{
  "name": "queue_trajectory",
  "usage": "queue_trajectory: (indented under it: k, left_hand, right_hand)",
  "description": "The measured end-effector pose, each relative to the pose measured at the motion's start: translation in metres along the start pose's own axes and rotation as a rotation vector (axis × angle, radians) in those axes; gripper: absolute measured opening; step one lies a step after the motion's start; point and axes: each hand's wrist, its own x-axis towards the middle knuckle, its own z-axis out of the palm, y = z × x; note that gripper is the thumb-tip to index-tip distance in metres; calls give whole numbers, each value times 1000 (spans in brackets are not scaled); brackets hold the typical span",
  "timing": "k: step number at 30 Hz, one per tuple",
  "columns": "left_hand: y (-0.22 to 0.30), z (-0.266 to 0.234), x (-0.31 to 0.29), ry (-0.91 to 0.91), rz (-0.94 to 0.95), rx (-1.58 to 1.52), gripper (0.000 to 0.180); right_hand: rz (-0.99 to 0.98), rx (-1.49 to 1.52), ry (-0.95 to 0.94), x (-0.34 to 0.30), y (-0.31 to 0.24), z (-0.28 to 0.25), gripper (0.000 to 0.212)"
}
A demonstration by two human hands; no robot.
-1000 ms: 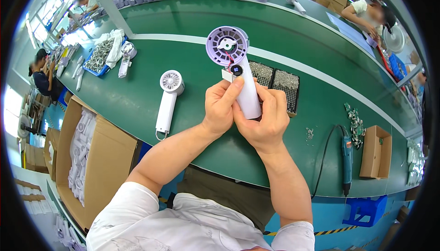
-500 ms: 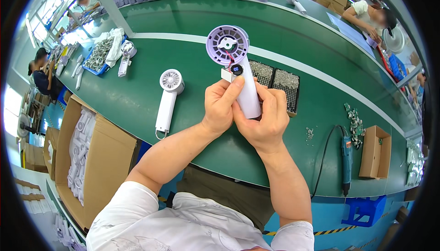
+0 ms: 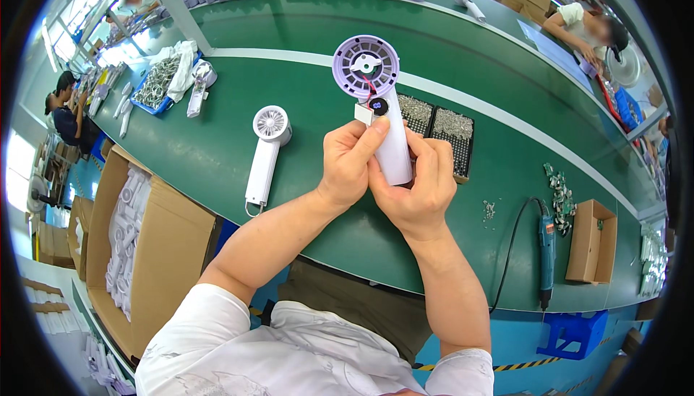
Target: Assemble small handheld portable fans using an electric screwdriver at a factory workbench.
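Observation:
Between my two hands a purple and white handheld fan (image 3: 392, 147) is held up over the green bench, its round slotted head pointing away from me. Red wires run from the head to a small round lit display (image 3: 378, 106) on the handle, with a white square piece beside it. My left hand (image 3: 348, 161) is closed on the handle's left side, thumb just below the display. Around the lower right of the handle my right hand (image 3: 419, 186) is closed. Another white handheld fan (image 3: 263, 168) with a wrist loop lies to the left.
Behind my right hand sit black trays (image 3: 453, 127) of small metal parts. Rightward are a teal electric screwdriver (image 3: 547, 259), circuit boards (image 3: 560, 194) and an open cardboard box (image 3: 591, 240). A large carton (image 3: 173, 266) of white parts stands at left, a blue basket (image 3: 163, 111) beyond it.
The fan in my hands has tilted slightly, its head shifting a little right and up. Both hands keep their grip in nearly the same place.

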Motion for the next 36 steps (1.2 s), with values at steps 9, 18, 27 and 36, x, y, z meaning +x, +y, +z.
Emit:
queue_trajectory:
  k: [9,18,27,36]
  left_hand:
    - [-6,-12,-1,-45,-20,18,36]
    - [-13,-15,1,-66,-26,-20,35]
    - [-14,-12,2,-80,-41,-8,35]
    - [-11,-10,2,-106,-41,12,36]
  right_hand:
    - [1,4,-10,1,0,0,50]
    - [27,5,-8,0,0,0,48]
    - [69,-6,-64,0,-4,-5,48]
    - [79,-47,-74,-1,-6,-4,48]
